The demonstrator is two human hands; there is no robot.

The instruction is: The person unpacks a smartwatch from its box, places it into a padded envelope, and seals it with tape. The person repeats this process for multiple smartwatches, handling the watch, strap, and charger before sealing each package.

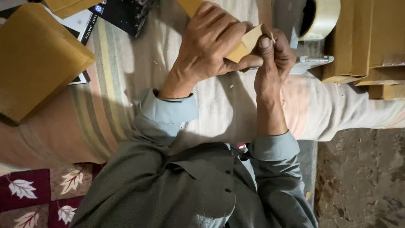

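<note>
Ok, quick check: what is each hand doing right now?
Left hand: closed around the small cardboard box.
Right hand: closed, pinching the box's flap.

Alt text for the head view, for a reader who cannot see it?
Both hands grip a small brown cardboard box: left hand wrapped over it, right hand pinching a corner flap. A tape roll and stacked cardboard boxes sit beside them.

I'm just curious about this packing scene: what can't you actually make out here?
Head view only:
- Box: mostly covered by the left hand and right hand; its far end is cut by the top edge.
- Tape roll: cut off by the top edge.
- Stacked cartons: run off the top and right edges.
</note>
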